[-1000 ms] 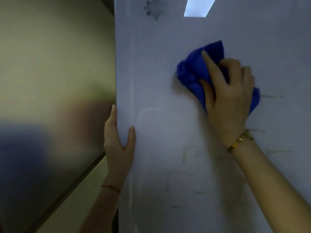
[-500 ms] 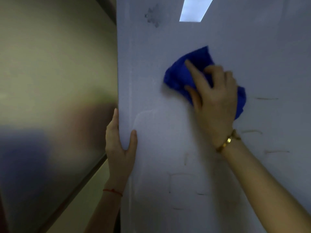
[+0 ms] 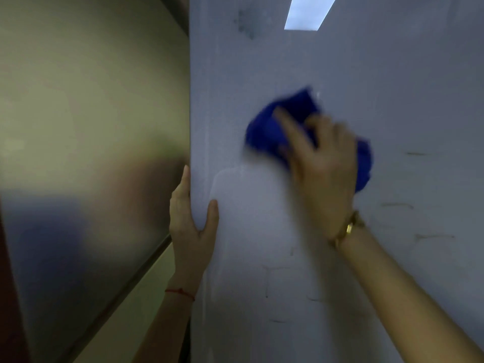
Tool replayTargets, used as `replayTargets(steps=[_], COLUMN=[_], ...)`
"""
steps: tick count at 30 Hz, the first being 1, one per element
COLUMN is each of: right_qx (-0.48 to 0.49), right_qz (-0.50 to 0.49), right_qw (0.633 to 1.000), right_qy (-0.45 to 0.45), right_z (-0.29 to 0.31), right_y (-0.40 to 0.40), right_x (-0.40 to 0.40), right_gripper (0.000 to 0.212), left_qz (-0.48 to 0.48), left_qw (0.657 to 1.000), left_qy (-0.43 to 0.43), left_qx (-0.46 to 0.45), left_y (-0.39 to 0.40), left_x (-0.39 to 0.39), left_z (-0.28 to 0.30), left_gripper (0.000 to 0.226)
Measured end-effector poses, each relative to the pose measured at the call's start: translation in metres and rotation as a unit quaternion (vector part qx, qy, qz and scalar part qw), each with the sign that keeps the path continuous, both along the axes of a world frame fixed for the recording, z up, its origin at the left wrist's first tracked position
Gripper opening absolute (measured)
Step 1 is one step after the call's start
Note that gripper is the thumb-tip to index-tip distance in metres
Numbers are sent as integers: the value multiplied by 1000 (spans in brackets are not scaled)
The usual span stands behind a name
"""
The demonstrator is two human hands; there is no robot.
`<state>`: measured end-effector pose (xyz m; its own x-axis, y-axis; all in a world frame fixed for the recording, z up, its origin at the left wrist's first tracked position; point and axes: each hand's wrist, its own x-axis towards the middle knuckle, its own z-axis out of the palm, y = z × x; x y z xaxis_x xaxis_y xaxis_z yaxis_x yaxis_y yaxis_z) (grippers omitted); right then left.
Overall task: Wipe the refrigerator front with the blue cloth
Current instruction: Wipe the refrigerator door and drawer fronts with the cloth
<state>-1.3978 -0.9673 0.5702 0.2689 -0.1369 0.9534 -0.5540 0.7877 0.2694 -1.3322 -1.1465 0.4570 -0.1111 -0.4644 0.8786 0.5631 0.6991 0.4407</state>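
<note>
The pale glossy refrigerator front [image 3: 392,87] fills the right of the head view. A crumpled blue cloth [image 3: 272,129] is pressed flat against it by my right hand [image 3: 322,169], which is blurred with motion and wears a gold bracelet. My left hand [image 3: 190,221] grips the door's left edge, thumb on the front, fingers wrapped around the side; a red thread circles its wrist. Faint dark marks show on the door at the right [image 3: 416,154] and low down.
A brushed metal panel [image 3: 91,127] stands to the left of the door, with a pale wall strip [image 3: 136,310] beneath it. A ceiling light reflection [image 3: 306,11] and a dark smudge [image 3: 245,22] sit near the door's top.
My right hand has slid the blue cloth leftward and downward across the door. The left hand keeps its hold on the door edge.
</note>
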Motion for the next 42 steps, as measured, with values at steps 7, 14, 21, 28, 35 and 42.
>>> replayTargets(steps=[7, 14, 21, 28, 35, 42], right_qx=[30, 62, 49, 162, 131, 214], right_qz=[-18, 3, 16, -13, 25, 7], right_qw=[999, 997, 999, 986, 991, 977], right_qy=[7, 38, -7, 19, 13, -1], right_z=[8, 15, 23, -115, -120, -214], right_y=[21, -20, 25, 7, 32, 11], right_x=[-7, 3, -7, -2, -4, 0], right_gripper=[42, 37, 33, 45, 47, 43], left_qz=[-7, 1, 6, 7, 15, 35], left_qw=[1000, 1000, 1000, 1000, 998, 998], left_qy=[2, 2, -6, -28, -54, -58], left_qx=[0, -12, -13, -5, 5, -3], left_y=[0, -5, -5, -6, -2, 0], left_x=[-3, -5, -5, -2, 1, 5], left_z=[-1, -2, -10, -32, -50, -53], left_gripper=[68, 68, 68, 71, 70, 67])
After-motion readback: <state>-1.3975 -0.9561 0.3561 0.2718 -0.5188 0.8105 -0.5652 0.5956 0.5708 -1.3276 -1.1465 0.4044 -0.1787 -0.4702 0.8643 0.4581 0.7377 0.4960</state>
